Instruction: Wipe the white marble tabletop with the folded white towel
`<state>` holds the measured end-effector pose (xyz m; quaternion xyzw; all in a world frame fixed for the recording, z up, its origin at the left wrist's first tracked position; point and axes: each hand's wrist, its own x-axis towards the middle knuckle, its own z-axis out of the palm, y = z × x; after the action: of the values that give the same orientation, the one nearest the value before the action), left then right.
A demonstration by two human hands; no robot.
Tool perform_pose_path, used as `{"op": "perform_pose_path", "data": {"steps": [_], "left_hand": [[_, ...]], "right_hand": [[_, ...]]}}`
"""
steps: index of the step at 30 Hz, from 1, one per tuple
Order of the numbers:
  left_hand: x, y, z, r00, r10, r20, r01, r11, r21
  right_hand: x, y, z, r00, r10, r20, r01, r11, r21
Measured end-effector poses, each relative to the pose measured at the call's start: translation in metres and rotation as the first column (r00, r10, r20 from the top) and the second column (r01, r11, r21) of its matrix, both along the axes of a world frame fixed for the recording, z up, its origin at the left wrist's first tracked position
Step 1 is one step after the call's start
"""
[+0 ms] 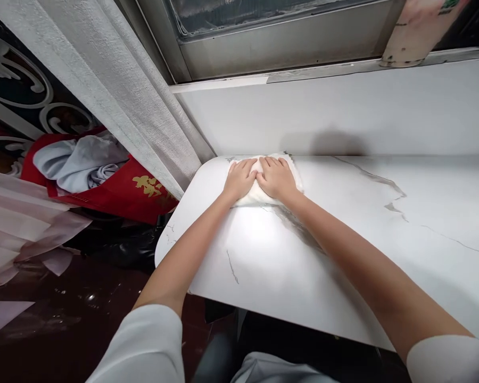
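Observation:
A folded white cloth (257,197) lies on the marble-patterned white tabletop (259,255), close to the wall at the back. My left hand (240,180) rests palm down on the cloth's left part, fingers stretched out and pointing away from me. On its right part lies my right hand (277,177), also flat, with the fingers slightly spread. The two thumbs come close together near the cloth's middle. Both palms hide much of the cloth, and its edges show around them.
Behind the table rises a white wall panel (263,117) below a metal-framed window (283,48). A pale curtain (143,90) hangs at the left. Beyond it, a red bag (143,199) holds light-coloured fabric (82,159). The table's left corner is rounded.

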<state>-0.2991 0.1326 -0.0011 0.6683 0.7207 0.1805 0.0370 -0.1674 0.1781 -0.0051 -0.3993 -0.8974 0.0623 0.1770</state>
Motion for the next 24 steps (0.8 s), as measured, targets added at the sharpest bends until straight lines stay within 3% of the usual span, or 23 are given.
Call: {"op": "perform_pose_path", "data": {"steps": [6, 12, 19, 24], "left_hand": [[-0.027, 0.036, 0.0, 0.999, -0.05, 0.019, 0.05, 0.999, 0.003], [-0.034, 0.047, -0.001, 0.996, -0.081, 0.033, 0.08, 0.996, 0.026], [-0.029, 0.035, 0.0, 0.998, -0.056, 0.038, 0.057, 0.998, -0.022], [-0.029, 0.006, 0.001, 0.996, -0.086, 0.036, 0.087, 0.996, -0.028]], "right_hand": [[-0.024, 0.028, -0.003, 0.999, -0.032, -0.043, 0.034, 0.999, 0.032], [-0.031, 0.038, -0.007, 0.994, -0.069, -0.082, 0.074, 0.995, 0.062], [-0.027, 0.027, -0.007, 0.997, -0.054, -0.052, 0.058, 0.995, 0.077], [-0.024, -0.003, -0.007, 0.998, -0.06, -0.022, 0.062, 0.996, 0.071]]}}
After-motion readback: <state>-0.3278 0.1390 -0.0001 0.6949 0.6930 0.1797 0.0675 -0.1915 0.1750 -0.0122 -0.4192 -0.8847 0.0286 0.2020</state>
